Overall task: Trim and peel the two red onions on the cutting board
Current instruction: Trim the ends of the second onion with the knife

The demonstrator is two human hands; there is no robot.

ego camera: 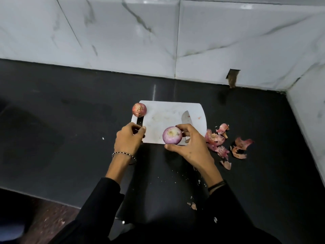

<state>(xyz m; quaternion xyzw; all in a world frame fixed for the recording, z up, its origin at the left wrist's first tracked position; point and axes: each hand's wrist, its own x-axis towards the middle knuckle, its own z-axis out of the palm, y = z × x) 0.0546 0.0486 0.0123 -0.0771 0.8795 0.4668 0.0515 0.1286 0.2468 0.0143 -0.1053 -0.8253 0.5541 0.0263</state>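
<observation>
A white cutting board [168, 110] lies on the dark counter. An unpeeled red onion [139, 110] sits on the board's far left corner. A peeled, trimmed onion [172, 135], pale purple with its cut end up, is at the board's near edge, and my right hand [191, 147] grips it between thumb and fingers. A knife blade [185, 117] lies on the board behind that hand, with its handle hidden. My left hand [129, 140] has its fingers curled round the board's left edge, by the handle slot.
Several pink onion skins [226, 143] lie on the black counter [70, 138] to the right of the board. Small scraps [193, 206] lie near the front edge. A marble-tiled wall [158, 41] runs behind, and another closes off the right side.
</observation>
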